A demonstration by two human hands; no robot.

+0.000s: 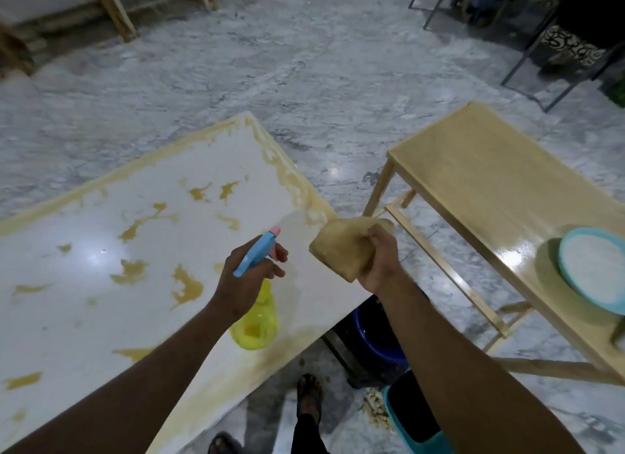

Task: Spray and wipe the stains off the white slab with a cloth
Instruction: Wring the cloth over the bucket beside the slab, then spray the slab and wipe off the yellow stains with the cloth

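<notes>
Head view of a white slab (84,284) lying at a slant across the lower left, its surface marked with yellow-brown stains (186,286) and a crusted band of the same colour along its far edges. The left hand (248,277) grasps a spray bottle (257,315) over the slab's right part: the yellow body hangs below the palm, the blue head with its pink nozzle points away toward the far right edge, and one finger lies on the trigger. The right hand (380,261) is clenched around a folded tan cloth (341,247), held above the slab's right edge and near the nozzle, apart from the surface. To the right stands a wooden tabletop (490,169) bearing a blue-rimmed plate (595,267). A dark blue bucket (378,335) sits under the slab's near corner on the marble floor (270,64).
</notes>
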